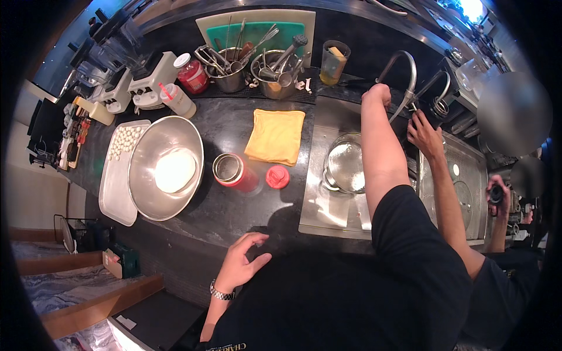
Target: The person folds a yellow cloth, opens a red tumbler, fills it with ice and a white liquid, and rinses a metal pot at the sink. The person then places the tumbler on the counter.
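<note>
My left hand (243, 262), with a metal-band watch on its wrist, hovers empty at the counter's front edge, thumb apart from the fingers. My right arm reaches forward over the steel sink-side surface (316, 210). At its end, my right hand (378, 94) is curled beside the base of a gooseneck tap (412, 72); what lies inside its fingers is hidden. Partly behind that forearm stands a shiny steel pot (344, 162) with loop handles. Left of it are a folded yellow cloth (275, 136), an uncapped red vacuum flask (246, 177) and its red lid (277, 177).
A steel bowl (197, 153) holding a white dough-like mass (175, 170) overlaps a tray (116, 199) of small white balls. Utensil pots (228, 81), a red-filled jar (192, 74) and blenders (151, 83) line the back. A co-worker's hand (426, 134) reaches near the tap, beside a sink (476, 206).
</note>
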Tool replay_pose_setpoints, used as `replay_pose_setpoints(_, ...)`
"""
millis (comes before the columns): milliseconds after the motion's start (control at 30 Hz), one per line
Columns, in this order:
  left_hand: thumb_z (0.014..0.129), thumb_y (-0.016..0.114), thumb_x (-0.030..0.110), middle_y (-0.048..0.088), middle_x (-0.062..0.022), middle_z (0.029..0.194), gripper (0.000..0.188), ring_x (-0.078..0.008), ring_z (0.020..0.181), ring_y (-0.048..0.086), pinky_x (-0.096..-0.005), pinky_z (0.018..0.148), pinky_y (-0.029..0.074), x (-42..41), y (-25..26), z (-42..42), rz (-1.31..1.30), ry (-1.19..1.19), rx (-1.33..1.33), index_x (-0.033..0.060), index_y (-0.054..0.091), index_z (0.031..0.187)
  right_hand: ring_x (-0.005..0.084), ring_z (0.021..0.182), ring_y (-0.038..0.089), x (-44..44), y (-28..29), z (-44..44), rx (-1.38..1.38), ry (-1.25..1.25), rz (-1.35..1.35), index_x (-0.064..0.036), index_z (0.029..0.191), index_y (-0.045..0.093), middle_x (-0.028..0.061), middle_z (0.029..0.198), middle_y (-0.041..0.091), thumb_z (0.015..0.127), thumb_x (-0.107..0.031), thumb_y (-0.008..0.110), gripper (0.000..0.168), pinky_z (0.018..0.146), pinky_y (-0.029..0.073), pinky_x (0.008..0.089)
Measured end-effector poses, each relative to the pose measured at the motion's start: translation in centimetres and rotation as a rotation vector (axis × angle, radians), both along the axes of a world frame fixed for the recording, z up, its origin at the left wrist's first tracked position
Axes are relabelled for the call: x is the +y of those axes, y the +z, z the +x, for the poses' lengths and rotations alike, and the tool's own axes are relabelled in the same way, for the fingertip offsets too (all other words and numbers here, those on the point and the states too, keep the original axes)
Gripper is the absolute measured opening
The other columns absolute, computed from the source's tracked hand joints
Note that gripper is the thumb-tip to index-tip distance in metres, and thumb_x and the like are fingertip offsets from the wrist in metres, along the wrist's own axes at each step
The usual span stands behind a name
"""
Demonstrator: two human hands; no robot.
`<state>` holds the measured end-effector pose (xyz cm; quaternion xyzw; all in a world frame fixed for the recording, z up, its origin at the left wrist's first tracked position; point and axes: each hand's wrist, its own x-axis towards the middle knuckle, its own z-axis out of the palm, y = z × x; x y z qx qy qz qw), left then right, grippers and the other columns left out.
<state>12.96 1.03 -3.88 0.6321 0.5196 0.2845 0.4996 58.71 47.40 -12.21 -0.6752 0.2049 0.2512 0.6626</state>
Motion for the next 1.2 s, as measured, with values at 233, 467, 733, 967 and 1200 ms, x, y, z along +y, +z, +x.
replay_pose_setpoints(233, 0.087, 0.082, 0.01, 0.071, -0.011, 0.118, 0.041, -0.0206, 0.107, 0.068, -0.0335, 0.095, 0.052, -0.5, -0.3, -0.9, -0.008, 0.046, 0.026, 0.0028, 0.069, 0.125, 0.0407, 0.133, 0.057, -1.9, 1.9, -2.7, 0.031, -0.01, 0.157, 0.013, 0.137, 0.054, 0.0316, 0.147, 0.052, 0.098, -0.019, 0.045, 0.052, 0.108, 0.051, 0.048)
replay_pose_setpoints(467, 0.087, 0.083, 0.011, 0.071, -0.0109, 0.119, 0.042, -0.0216, 0.109, 0.068, -0.034, 0.098, 0.052, -0.2, 0.0, -0.2, -0.036, 0.019, 0.001, 0.0024, 0.069, 0.125, 0.0429, 0.147, 0.042, -0.3, 4.2, -4.1, -0.205, 0.067, 0.159, 0.012, 0.149, 0.045, 0.0322, 0.156, 0.044, 0.106, -0.048, 0.037, 0.074, 0.124, 0.034, 0.0507)
replay_pose_setpoints(733, 0.093, 0.075, 0.01, 0.07, -0.0104, 0.125, 0.04, -0.0214, 0.111, 0.067, -0.036, 0.102, 0.05, 3.0, 0.4, 3.7, -0.053, -0.208, -0.064, 0.0012, 0.065, 0.13, 0.0467, 0.15, 0.033, -1.4, 3.3, -3.7, -0.429, 0.395, -0.108, 0.002, 0.157, 0.037, 0.0224, 0.164, 0.035, 0.107, -0.054, 0.04, 0.075, 0.12, 0.035, 0.0519)
replay_pose_setpoints(967, 0.109, 0.055, 0.027, 0.067, -0.0133, 0.128, 0.041, -0.0208, 0.119, 0.064, -0.0365, 0.104, 0.05, 8.3, -6.2, 11.7, -0.779, -0.054, -0.636, -0.001, 0.056, 0.138, 0.0319, 0.084, 0.072, -18.0, -14.5, -7.7, -0.601, 0.978, 0.007, 0.0, 0.091, 0.078, 0.017, 0.086, 0.076, 0.111, -0.045, 0.042, 0.061, 0.088, 0.052, 0.0426)
replay_pose_setpoints(1200, 0.106, 0.056, 0.042, 0.061, -0.0126, 0.124, 0.052, -0.0221, 0.115, 0.059, -0.0414, 0.1, 0.05, 13.8, -16.6, 20.1, -1.009, 0.482, -0.646, 0.0012, 0.051, 0.138, 0.0497, 0.106, 0.067, -23.3, -19.7, 2.7, -0.842, 0.328, -0.369, 0.008, 0.096, 0.073, 0.0319, 0.109, 0.072, 0.105, -0.034, 0.046, 0.051, 0.097, 0.049, 0.0541)
